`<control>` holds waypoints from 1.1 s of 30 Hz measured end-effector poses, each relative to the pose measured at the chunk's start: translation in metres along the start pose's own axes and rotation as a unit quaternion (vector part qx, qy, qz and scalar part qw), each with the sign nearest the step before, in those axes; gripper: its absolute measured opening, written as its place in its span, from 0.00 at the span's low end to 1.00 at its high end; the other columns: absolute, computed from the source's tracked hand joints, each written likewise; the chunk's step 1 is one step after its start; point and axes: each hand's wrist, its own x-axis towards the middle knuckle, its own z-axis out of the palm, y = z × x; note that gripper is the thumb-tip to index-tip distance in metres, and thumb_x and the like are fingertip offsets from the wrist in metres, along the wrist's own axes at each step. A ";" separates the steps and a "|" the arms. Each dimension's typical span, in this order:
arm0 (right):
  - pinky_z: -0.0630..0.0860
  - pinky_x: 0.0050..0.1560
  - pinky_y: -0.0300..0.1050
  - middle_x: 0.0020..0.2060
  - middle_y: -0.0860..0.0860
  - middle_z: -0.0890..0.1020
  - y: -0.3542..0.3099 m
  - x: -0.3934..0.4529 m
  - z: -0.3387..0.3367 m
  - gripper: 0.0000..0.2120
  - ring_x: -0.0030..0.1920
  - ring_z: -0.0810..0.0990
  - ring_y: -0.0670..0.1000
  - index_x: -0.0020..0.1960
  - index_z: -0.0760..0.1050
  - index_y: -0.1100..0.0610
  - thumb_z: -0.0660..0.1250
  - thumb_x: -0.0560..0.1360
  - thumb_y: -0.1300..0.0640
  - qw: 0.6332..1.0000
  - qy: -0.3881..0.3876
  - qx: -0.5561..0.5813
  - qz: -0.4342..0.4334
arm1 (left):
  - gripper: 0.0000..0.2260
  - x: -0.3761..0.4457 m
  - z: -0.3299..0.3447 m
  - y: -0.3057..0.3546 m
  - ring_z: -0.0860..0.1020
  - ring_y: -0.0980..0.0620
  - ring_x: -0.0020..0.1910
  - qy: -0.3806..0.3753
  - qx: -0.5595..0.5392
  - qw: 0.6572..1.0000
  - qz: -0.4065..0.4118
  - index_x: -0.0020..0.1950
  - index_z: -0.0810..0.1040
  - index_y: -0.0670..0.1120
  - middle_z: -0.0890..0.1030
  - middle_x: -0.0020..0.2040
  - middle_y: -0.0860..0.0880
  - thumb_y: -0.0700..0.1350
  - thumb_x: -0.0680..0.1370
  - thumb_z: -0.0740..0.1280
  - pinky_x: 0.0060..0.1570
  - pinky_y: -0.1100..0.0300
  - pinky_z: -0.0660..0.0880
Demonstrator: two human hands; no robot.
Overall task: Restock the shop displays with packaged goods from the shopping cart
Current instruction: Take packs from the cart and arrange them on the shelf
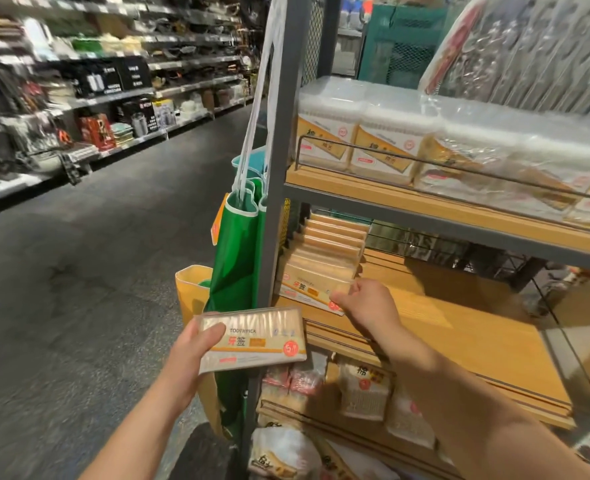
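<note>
My left hand (191, 355) grips a flat clear toothpick pack (252, 339) with an orange label, held in the air in front of the rack's grey post. My right hand (362, 304) pinches the right end of the front toothpick pack (309, 289) in a row of like packs (331, 240) on the middle wooden shelf (459, 337). The row runs back along the shelf's left side. The rest of that shelf to the right is bare wood.
Cotton swab boxes (355, 133) fill the upper shelf behind a wire rail. Bagged goods (362, 386) lie on the lower shelf. Green and yellow bags (234, 258) hang on the rack's grey post (279, 168). An aisle with dark floor (96, 271) and stocked shelves (79, 98) lies to the left.
</note>
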 end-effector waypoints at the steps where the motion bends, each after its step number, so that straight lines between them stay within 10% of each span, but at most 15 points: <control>1: 0.72 0.33 0.45 0.33 0.48 0.79 -0.001 0.000 -0.001 0.14 0.36 0.78 0.50 0.35 0.74 0.51 0.72 0.71 0.44 1.000 0.001 -0.004 -0.005 | 0.42 0.000 0.001 -0.001 0.84 0.43 0.46 -0.001 0.001 1.000 -0.001 0.63 0.73 0.39 0.84 0.51 0.38 0.58 0.56 0.80 0.41 0.55 0.81; 11: 0.72 0.37 0.44 0.41 0.48 0.82 0.005 -0.015 -0.021 0.16 0.42 0.80 0.49 0.45 0.77 0.53 0.67 0.75 0.39 0.985 0.023 0.168 0.027 | 0.27 -0.004 0.023 -0.011 0.82 0.39 0.54 -0.027 0.006 1.000 -0.011 0.64 0.72 0.39 0.83 0.55 0.37 0.52 0.69 0.72 0.57 0.43 0.76; 15: 0.71 0.35 0.37 0.39 0.47 0.83 -0.011 -0.053 -0.036 0.17 0.35 0.78 0.44 0.49 0.81 0.54 0.65 0.77 0.41 0.959 -0.149 0.240 -0.032 | 0.26 0.002 0.037 -0.011 0.81 0.38 0.57 -0.027 -0.011 0.999 -0.025 0.65 0.72 0.40 0.82 0.58 0.37 0.50 0.71 0.69 0.60 0.41 0.75; 22: 0.73 0.31 0.32 0.35 0.46 0.84 -0.022 -0.073 -0.031 0.06 0.33 0.82 0.38 0.48 0.75 0.55 0.71 0.75 0.62 0.924 -0.258 0.281 -0.012 | 0.27 0.010 0.054 -0.016 0.84 0.43 0.50 -0.037 -0.060 0.995 -0.065 0.64 0.73 0.42 0.83 0.54 0.39 0.50 0.69 0.73 0.45 0.51 0.79; 33: 0.81 0.36 0.43 0.44 0.54 0.85 0.006 -0.071 -0.019 0.15 0.42 0.85 0.51 0.58 0.77 0.60 0.73 0.74 0.57 0.895 -0.188 0.394 0.094 | 0.14 0.003 0.064 -0.017 0.84 0.49 0.49 -0.038 0.012 0.996 -0.075 0.62 0.74 0.45 0.85 0.52 0.45 0.51 0.82 0.59 0.40 0.58 0.79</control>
